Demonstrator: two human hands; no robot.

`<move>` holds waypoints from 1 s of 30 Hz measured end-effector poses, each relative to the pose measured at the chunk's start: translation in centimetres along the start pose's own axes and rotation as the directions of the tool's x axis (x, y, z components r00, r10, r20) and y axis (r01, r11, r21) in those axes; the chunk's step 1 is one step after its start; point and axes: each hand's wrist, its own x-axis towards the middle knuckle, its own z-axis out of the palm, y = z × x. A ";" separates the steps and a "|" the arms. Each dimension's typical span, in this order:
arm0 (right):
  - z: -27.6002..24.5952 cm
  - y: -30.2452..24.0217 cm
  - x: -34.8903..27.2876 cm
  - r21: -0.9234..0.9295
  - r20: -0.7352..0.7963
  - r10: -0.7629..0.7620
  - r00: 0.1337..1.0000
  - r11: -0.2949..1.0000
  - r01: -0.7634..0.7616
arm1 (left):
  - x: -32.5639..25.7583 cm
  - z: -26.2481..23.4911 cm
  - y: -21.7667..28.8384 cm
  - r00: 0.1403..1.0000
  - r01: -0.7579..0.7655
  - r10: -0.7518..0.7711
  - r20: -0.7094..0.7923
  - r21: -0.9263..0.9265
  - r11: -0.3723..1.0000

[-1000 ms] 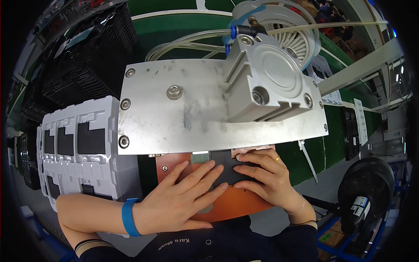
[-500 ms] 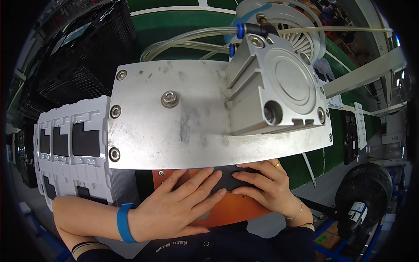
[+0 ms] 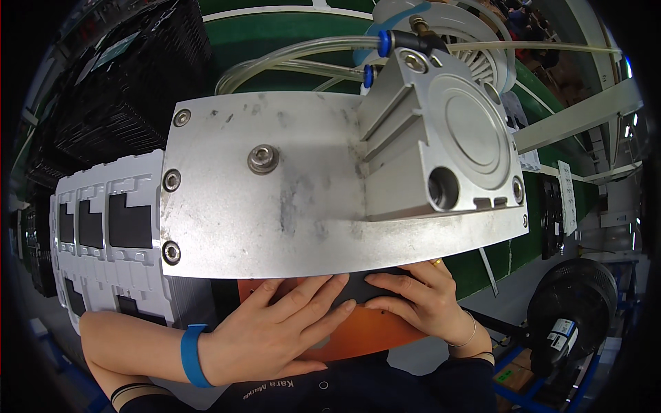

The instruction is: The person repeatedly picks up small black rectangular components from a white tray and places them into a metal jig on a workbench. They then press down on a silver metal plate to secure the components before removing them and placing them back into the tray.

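A flat dark grey piece (image 3: 354, 288) lies on an orange plate (image 3: 375, 332), its far part hidden under a silver metal plate (image 3: 220, 220). My left hand (image 3: 265, 330), with a blue band at the wrist, rests on the orange plate, fingers stretched and spread toward the dark piece. From the other side my right hand (image 3: 427, 296) reaches in, its fingertips on the dark piece and its thumb apart at the near edge. Some of the right fingers go out of sight below the metal plate. Neither hand appears to grip anything.
A block-shaped pneumatic cylinder (image 3: 475, 131) stands on the metal plate, with clear hoses (image 3: 296, 51) behind. White trays (image 3: 103, 268) holding dark pieces are stacked at left, before black crates (image 3: 131, 89). A white fan (image 3: 475, 41) is behind; a black round machine (image 3: 575, 303) stands right.
The metal plate and cylinder appear slightly larger and shifted in view, covering a little more of the fingertips. My hands keep nearly the same pose on the dark piece and orange plate.
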 end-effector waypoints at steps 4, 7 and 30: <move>0.1 0.0 -0.3 0.016 0.017 0.018 1.000 1.000 -0.019 | 0.0 -0.1 0.1 1.000 -0.009 0.009 -0.006 0.017 1.000; 0.2 -0.1 -0.3 0.019 0.024 0.027 0.999 0.999 -0.027 | -0.1 0.1 0.0 1.000 -0.006 0.006 -0.002 0.009 1.000; -1.0 -6.5 0.4 0.723 0.216 0.297 0.930 0.592 -0.357 | -3.5 -1.2 1.5 0.878 -0.068 -0.372 -0.300 -0.849 0.525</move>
